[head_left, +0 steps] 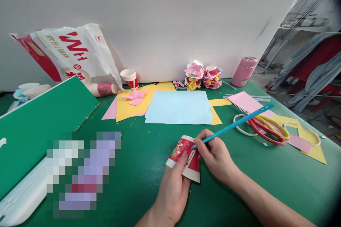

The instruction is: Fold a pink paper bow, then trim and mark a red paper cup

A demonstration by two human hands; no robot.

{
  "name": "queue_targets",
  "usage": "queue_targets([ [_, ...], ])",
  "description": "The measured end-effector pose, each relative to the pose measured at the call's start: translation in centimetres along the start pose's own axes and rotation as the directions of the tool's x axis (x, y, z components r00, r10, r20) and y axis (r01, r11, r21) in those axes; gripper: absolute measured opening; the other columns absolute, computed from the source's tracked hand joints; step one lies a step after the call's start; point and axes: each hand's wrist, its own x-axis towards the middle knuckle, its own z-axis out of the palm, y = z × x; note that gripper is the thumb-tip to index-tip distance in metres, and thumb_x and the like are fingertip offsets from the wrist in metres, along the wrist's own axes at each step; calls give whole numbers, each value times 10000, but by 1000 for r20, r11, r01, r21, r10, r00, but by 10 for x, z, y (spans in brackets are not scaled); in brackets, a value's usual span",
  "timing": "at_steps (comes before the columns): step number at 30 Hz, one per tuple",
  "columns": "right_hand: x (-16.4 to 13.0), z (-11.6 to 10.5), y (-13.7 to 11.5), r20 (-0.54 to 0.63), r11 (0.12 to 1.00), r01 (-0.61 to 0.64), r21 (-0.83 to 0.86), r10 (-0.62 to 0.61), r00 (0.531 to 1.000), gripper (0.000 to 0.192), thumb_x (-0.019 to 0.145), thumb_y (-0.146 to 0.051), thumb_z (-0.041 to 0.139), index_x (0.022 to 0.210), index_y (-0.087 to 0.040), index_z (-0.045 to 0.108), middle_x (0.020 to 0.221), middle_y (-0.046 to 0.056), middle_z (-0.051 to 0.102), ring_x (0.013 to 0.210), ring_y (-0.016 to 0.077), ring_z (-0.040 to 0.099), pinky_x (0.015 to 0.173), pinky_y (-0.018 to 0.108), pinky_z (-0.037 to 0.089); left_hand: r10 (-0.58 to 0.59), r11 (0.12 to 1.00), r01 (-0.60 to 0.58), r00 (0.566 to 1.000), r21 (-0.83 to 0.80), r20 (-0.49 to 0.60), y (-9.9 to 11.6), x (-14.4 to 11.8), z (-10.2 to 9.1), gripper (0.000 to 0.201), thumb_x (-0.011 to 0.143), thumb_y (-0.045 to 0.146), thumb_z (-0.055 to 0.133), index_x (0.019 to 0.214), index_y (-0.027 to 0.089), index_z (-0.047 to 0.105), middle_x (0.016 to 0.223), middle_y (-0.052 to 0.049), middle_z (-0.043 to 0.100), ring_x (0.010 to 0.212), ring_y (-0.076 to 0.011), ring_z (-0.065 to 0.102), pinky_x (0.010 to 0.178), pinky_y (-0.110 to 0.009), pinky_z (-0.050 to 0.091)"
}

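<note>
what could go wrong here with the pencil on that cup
The paper cup lies on its side, steadied only by the left hand, so it might roll or dent under the tip. The blue pencil in the right hand points toward the left thumb, so a slip could jab it. The pencil's far end hangs over the scissors and could knock them.

Cup [186, 156] between hands, paper sheets [179, 107] behind it, scissors [266, 127] right, bag [71, 53] far left.
</note>
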Motion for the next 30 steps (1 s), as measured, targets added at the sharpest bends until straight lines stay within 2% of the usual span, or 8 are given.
queue_targets([
  [7,-1,-2,2,14,1000,-20,-5,21,1000,208,869,-254,400,665,-220,389,521,-47,427,474,117,405,460,228,336,-9,1000,9,999,0,-37,-1,1,-1,242,783,165,619,1024,150,635,969,-90,710,945,-220,642,816,-306,514],
  [14,-1,-2,2,10,1000,-18,-1,18,1000,209,874,-258,399,670,-216,403,534,-40,451,485,120,429,478,229,351,2,1000,-2,1000,17,13,1,0,-1,248,784,170,624,1031,149,630,997,-90,702,942,-194,641,764,-248,522],
  [19,0,0,2,-8,999,-23,26,24,1000,213,880,-274,404,676,-215,416,529,-43,450,480,120,434,473,227,358,14,999,-17,997,38,78,0,0,-2,257,785,193,627,1041,167,638,1016,-86,693,998,-224,621,834,-292,509],
  [25,2,1,1,-5,999,0,38,0,1000,215,879,-287,417,681,-208,436,542,-43,439,471,112,429,453,215,352,8,1000,-9,998,13,56,1,2,-2,294,787,172,622,1081,160,613,1051,-95,686,1030,-213,605,859,-288,498],
  [30,3,0,0,10,999,0,33,0,1000,207,878,-274,418,681,-210,427,536,-45,441,472,114,431,455,216,355,1,1000,0,999,-16,32,2,3,-1,289,797,156,608,1085,142,601,1052,-104,686,981,-187,625,826,-268,508],
])
